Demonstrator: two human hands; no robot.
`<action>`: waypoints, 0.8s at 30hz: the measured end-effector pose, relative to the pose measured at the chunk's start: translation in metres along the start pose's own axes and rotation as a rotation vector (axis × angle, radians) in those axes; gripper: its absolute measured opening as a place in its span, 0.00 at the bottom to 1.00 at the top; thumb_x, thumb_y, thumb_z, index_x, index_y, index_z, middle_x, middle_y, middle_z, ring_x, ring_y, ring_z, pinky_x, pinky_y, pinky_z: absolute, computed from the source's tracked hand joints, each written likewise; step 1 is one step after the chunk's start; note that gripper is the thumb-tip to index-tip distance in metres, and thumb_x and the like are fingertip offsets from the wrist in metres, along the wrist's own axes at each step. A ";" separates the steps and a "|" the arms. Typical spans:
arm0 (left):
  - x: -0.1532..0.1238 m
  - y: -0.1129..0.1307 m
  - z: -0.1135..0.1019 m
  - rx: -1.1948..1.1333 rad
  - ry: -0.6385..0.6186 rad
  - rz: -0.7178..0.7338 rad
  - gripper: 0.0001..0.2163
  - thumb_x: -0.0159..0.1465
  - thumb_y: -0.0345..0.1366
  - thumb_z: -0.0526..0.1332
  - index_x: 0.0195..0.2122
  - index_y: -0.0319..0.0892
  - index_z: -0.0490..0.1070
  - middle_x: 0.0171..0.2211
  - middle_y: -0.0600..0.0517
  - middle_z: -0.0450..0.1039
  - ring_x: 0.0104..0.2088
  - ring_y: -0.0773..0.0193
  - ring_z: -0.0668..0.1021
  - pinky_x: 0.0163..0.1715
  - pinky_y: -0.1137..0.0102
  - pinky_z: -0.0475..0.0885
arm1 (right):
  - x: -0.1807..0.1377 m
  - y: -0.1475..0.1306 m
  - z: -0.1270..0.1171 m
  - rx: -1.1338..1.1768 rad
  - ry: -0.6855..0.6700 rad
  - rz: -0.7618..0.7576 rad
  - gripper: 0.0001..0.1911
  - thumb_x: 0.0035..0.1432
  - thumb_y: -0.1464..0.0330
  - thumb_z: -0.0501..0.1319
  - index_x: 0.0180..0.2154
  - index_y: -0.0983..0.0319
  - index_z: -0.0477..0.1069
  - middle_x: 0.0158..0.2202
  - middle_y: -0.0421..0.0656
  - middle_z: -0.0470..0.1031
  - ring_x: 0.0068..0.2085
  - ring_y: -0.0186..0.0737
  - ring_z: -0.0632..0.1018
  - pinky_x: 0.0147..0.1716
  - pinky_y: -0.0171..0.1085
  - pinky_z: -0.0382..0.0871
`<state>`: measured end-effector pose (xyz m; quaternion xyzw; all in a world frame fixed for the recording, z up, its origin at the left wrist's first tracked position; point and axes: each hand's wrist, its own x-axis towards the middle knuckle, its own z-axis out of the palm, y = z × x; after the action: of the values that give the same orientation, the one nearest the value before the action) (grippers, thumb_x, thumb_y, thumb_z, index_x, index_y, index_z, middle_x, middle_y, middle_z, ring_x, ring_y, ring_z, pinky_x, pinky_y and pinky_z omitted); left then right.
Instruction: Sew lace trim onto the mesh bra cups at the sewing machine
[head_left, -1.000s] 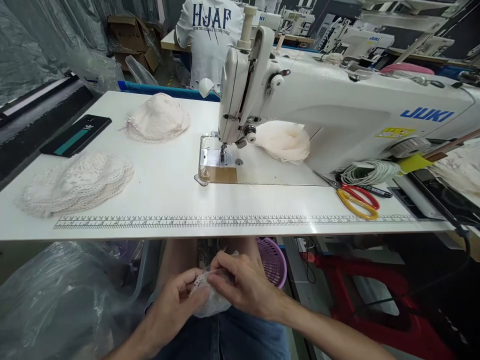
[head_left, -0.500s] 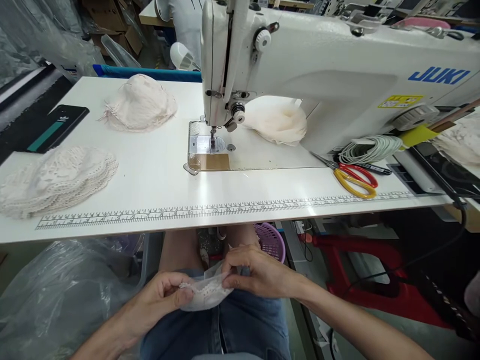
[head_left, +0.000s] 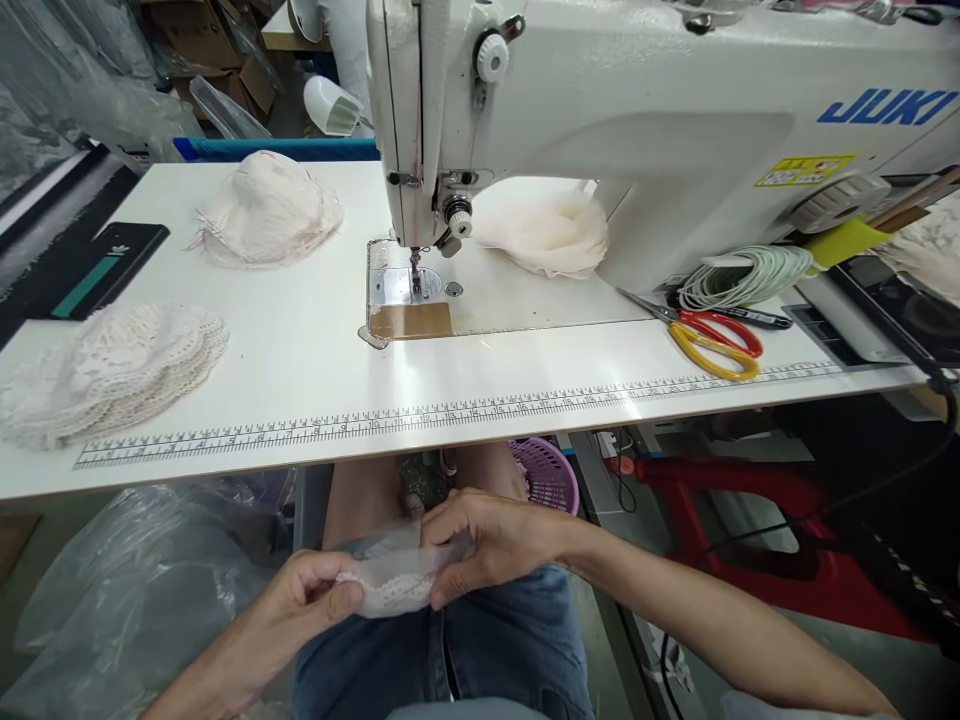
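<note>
Above my lap, a small piece of sheer white fabric with lace trim [head_left: 394,590] is stretched between both hands. My left hand [head_left: 319,595] pinches its left end between thumb and fingers. At the right end, my right hand [head_left: 480,545] grips the fabric, thumb below and fingers curled over the top. A thin translucent layer stands up along the upper side of the lace. Beyond the table edge is a white sewing machine [head_left: 637,120], its needle and presser foot over the metal plate [head_left: 394,287].
Lace-edged pieces [head_left: 120,365] lie stacked on the table's left, with a cream fabric pile [head_left: 262,210] behind. Peach fabric [head_left: 547,235] sits under the machine arm. Scissors [head_left: 712,350] and coiled cord [head_left: 746,280] lie right. Below are a purple basket [head_left: 551,475] and plastic bag [head_left: 150,580].
My right hand has shifted left along the fabric, and my left hand has moved slightly left with it. More of the lace edge faces me. The whole view has tilted slightly.
</note>
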<state>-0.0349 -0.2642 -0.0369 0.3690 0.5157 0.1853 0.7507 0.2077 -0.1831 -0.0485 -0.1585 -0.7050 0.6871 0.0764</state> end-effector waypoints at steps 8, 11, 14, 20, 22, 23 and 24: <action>0.011 0.032 0.010 0.320 -0.114 0.000 0.11 0.51 0.42 0.68 0.31 0.39 0.79 0.26 0.52 0.74 0.29 0.64 0.70 0.29 0.74 0.62 | 0.004 -0.007 -0.003 0.065 -0.074 0.000 0.17 0.53 0.58 0.64 0.34 0.68 0.73 0.28 0.40 0.69 0.31 0.32 0.71 0.29 0.27 0.63; 0.017 0.036 0.015 0.315 -0.067 -0.044 0.09 0.51 0.39 0.66 0.27 0.38 0.79 0.21 0.53 0.73 0.24 0.66 0.69 0.26 0.74 0.61 | 0.003 -0.007 -0.006 0.053 -0.083 0.002 0.17 0.55 0.59 0.62 0.36 0.68 0.73 0.30 0.41 0.70 0.32 0.33 0.72 0.31 0.28 0.64; 0.020 0.031 0.017 0.300 -0.027 -0.055 0.09 0.51 0.39 0.66 0.25 0.37 0.78 0.19 0.55 0.71 0.22 0.68 0.66 0.23 0.75 0.58 | 0.002 -0.008 -0.004 -0.005 -0.049 0.029 0.16 0.53 0.60 0.64 0.37 0.67 0.73 0.30 0.40 0.70 0.32 0.32 0.72 0.31 0.28 0.64; 0.015 0.023 0.014 0.358 0.048 0.006 0.13 0.53 0.43 0.64 0.22 0.37 0.76 0.16 0.56 0.65 0.21 0.69 0.62 0.22 0.75 0.55 | 0.009 -0.009 0.008 -0.198 0.093 0.029 0.07 0.54 0.67 0.63 0.32 0.65 0.73 0.24 0.36 0.69 0.27 0.29 0.70 0.26 0.27 0.60; 0.011 0.023 0.012 0.364 0.038 0.004 0.14 0.54 0.44 0.63 0.21 0.37 0.75 0.16 0.56 0.62 0.20 0.69 0.60 0.22 0.75 0.53 | 0.009 -0.009 0.007 -0.171 0.063 0.001 0.06 0.56 0.69 0.61 0.33 0.66 0.73 0.25 0.37 0.70 0.27 0.29 0.71 0.27 0.27 0.61; 0.010 0.023 0.010 0.360 0.025 -0.003 0.14 0.54 0.44 0.64 0.20 0.37 0.75 0.16 0.57 0.61 0.20 0.70 0.59 0.21 0.74 0.52 | 0.008 -0.009 0.005 -0.145 0.036 0.000 0.06 0.56 0.69 0.61 0.34 0.66 0.73 0.27 0.38 0.70 0.28 0.30 0.71 0.27 0.27 0.61; 0.009 0.024 0.009 0.352 0.012 -0.015 0.14 0.53 0.44 0.64 0.20 0.37 0.75 0.16 0.57 0.60 0.20 0.70 0.58 0.21 0.74 0.52 | 0.007 -0.009 0.003 -0.113 0.011 0.007 0.06 0.56 0.70 0.60 0.35 0.67 0.73 0.28 0.39 0.71 0.29 0.30 0.72 0.27 0.27 0.62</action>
<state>-0.0209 -0.2455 -0.0234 0.4898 0.5473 0.0887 0.6728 0.1994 -0.1834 -0.0402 -0.1686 -0.7416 0.6457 0.0689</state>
